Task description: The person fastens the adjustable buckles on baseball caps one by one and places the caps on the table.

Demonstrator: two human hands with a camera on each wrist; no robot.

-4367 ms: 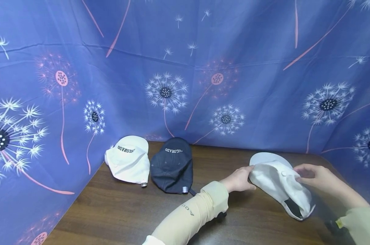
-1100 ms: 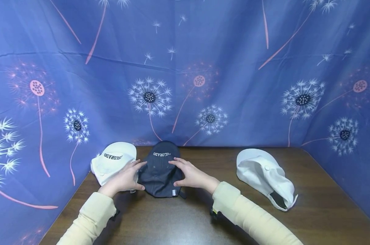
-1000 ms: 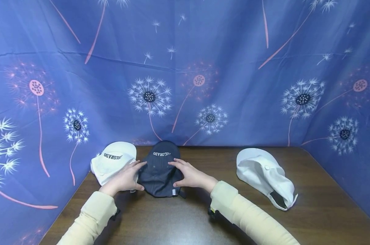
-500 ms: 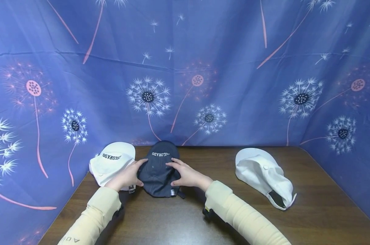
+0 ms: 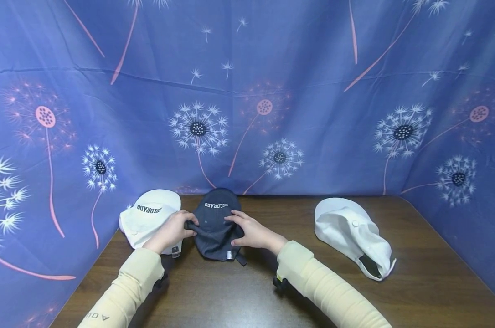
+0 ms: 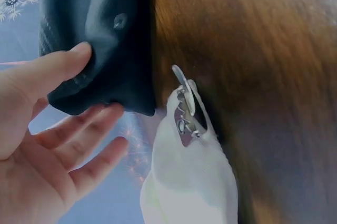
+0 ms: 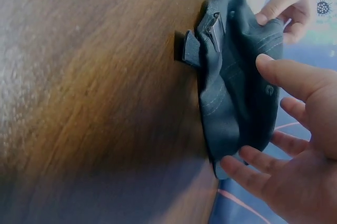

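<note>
A dark navy baseball cap (image 5: 216, 228) with COLORADO lettering lies on the table, its brim toward the back. My left hand (image 5: 171, 232) pinches a raised fold at its left side, thumb against the fingers; the left wrist view shows the thumb (image 6: 79, 58) on the cloth. On the other side my right hand (image 5: 255, 234) rests against the cap with thumb and fingers spread. In the right wrist view, the buckle (image 7: 216, 31) and strap end (image 7: 190, 50) of the dark cap show. Part of a white COLORADO cap (image 5: 151, 218) is hidden behind my left hand.
Another white cap (image 5: 352, 232) lies crumpled at the right, brim toward the back, strap opening toward the front. A blue dandelion-print cloth (image 5: 333, 91) hangs behind and beside the brown wooden table (image 5: 280, 282).
Both hands have left the right-hand white cap and come over to the dark cap. Lately my left fingers have closed on its left side, drawing up a fold; the right hand has barely moved.
</note>
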